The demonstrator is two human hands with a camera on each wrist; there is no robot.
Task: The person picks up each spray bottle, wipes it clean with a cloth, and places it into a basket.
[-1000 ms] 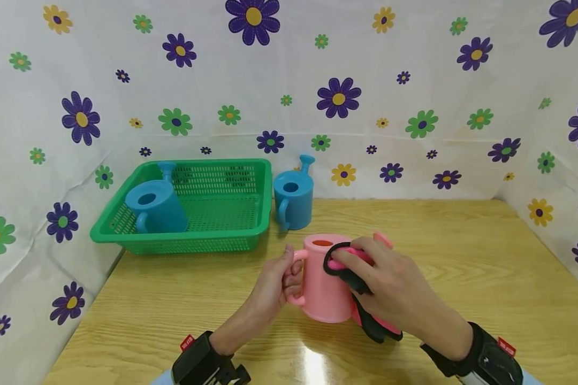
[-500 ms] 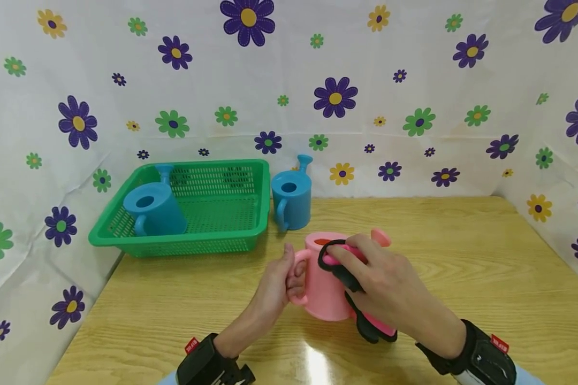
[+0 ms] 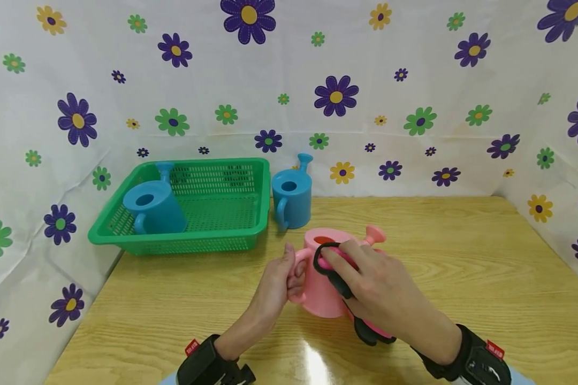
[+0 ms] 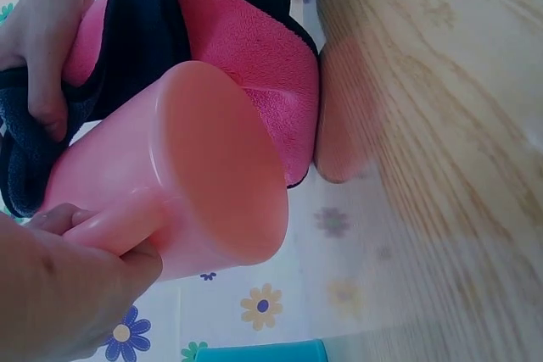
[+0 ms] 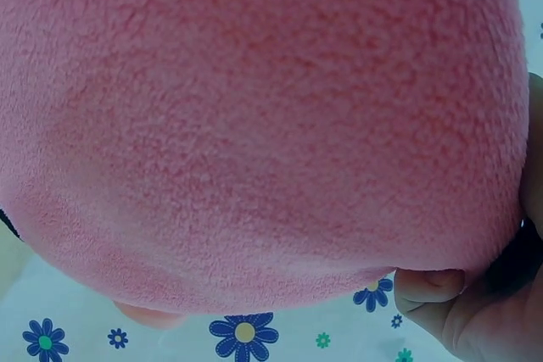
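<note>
A pink toy watering can (image 3: 320, 297) is held up in front of me, its orange-red opening on top and its nozzle (image 3: 375, 234) pointing away to the right. My left hand (image 3: 275, 278) grips its loop handle, fingers wrapped through it. In my right hand (image 3: 385, 286) is a bunched fluffy cloth (image 4: 254, 65), pink on one side and black on the other, held against the can's right side. The left wrist view shows the can's bottom (image 4: 225, 167) facing the camera, apart from the table. The cloth (image 5: 254, 125) fills most of the right wrist view and hides the can there.
A green perforated basket (image 3: 192, 243) stands at the back left with a blue watering can (image 3: 161, 211) tilted inside. Another blue watering can (image 3: 294, 206) stands upright just right of it. Behind the wooden table (image 3: 462, 256) hangs a flower-printed white sheet (image 3: 289, 64).
My right hand and the cloth have shifted slightly left along the can. The can has risen and turned a little, showing more of its nozzle. My left hand keeps its grip on the handle.
</note>
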